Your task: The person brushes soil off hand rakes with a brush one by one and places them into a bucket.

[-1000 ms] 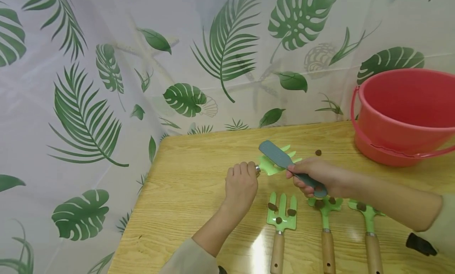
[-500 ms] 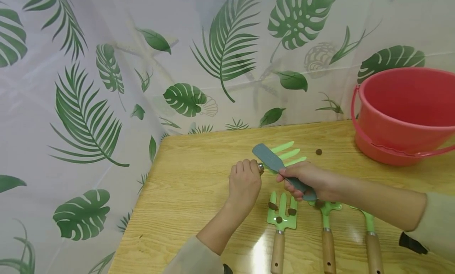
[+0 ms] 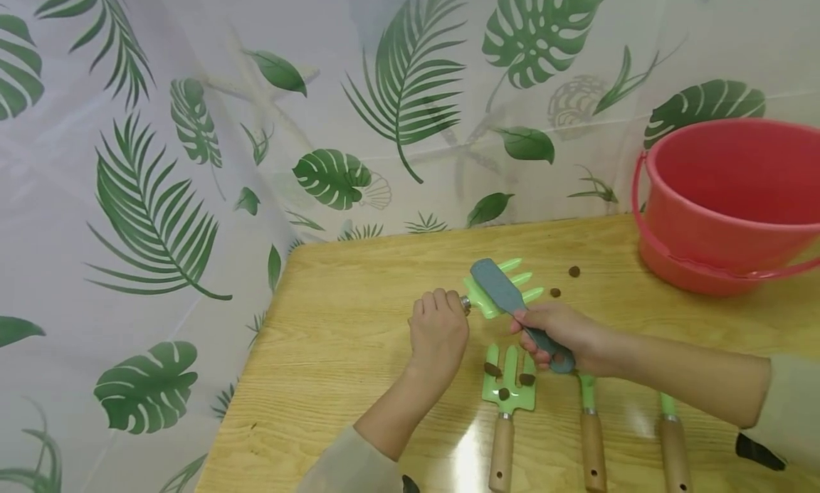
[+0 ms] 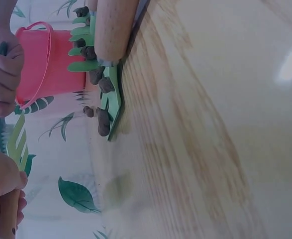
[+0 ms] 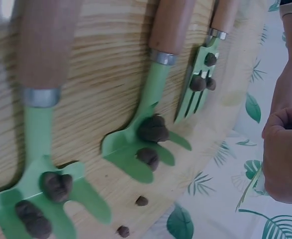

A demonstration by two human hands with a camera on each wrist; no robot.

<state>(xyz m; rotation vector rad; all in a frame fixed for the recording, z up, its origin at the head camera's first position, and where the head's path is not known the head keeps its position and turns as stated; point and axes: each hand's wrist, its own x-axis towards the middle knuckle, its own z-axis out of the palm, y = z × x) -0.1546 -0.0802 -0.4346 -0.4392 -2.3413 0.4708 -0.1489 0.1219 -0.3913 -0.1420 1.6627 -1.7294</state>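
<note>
My left hand [image 3: 438, 329] grips the wooden handle of a green garden hand fork [image 3: 485, 301], its tines pointing right and raised over the table. In my right hand [image 3: 557, 333] is a grey-blue brush [image 3: 496, 285], held by its handle, with its flat head lying across the fork's tines. Both hands also show in the left wrist view, with the fork's wooden handle [image 4: 7, 211] inside the left fist. Two small brown lumps [image 3: 555, 292] lie on the wood just right of the tines. The brush's underside is hidden in the head view.
Below the hands lies another green hand fork [image 3: 506, 393] with brown lumps on it. Two more green tools with wooden handles [image 3: 592, 450] lie to its right, bearing lumps [image 5: 153, 128]. A red bucket [image 3: 711, 251] stands at the back right, near the leaf-print backdrop [image 3: 410, 87].
The brush head shifted left, then back right over the tines, and the held fork moved slightly right and back. A second brown lump now shows plainly on the table beside the first.
</note>
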